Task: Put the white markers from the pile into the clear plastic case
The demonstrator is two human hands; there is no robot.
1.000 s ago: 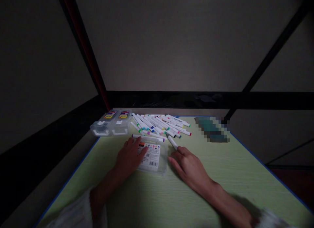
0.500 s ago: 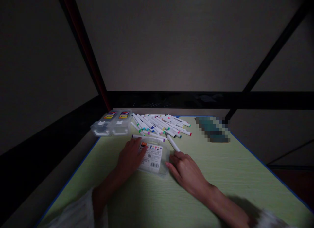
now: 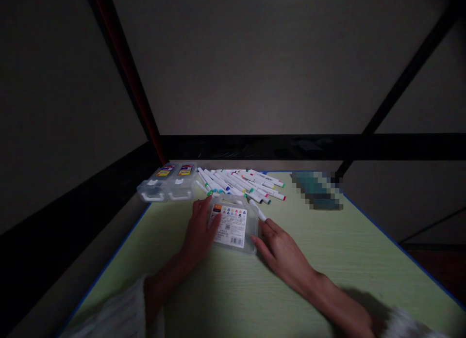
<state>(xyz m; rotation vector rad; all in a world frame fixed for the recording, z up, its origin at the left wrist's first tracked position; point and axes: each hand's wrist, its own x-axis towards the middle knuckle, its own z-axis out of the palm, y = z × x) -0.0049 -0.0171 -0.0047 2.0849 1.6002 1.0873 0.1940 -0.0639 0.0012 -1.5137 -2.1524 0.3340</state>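
Note:
A clear plastic marker case [image 3: 251, 231], with a printed white label facing up, lies between my hands. My left hand [image 3: 202, 226] grips its left side, the thumb over the label and the fingers at the far left edge. At the right edge, my right hand [image 3: 282, 243] is curled with its thumb against the case; its other fingertips are partly hidden. A white marker [image 3: 257, 210] lies just beyond those fingers, its near end beside them. Past the case spreads a pile of white markers [image 3: 236, 183] with caps in several colours.
Two clear cases with handles [image 3: 182, 188] and bright labels lie side by side at the far left of the pale green table [image 3: 233, 294]. A pixelated greenish item [image 3: 316, 190] is at the far right. Blue edging runs along the table, with a wall behind.
The case has shifted slightly right and away from me, its far edge now covering the nearest purple-tipped markers. Both hands have moved along with it.

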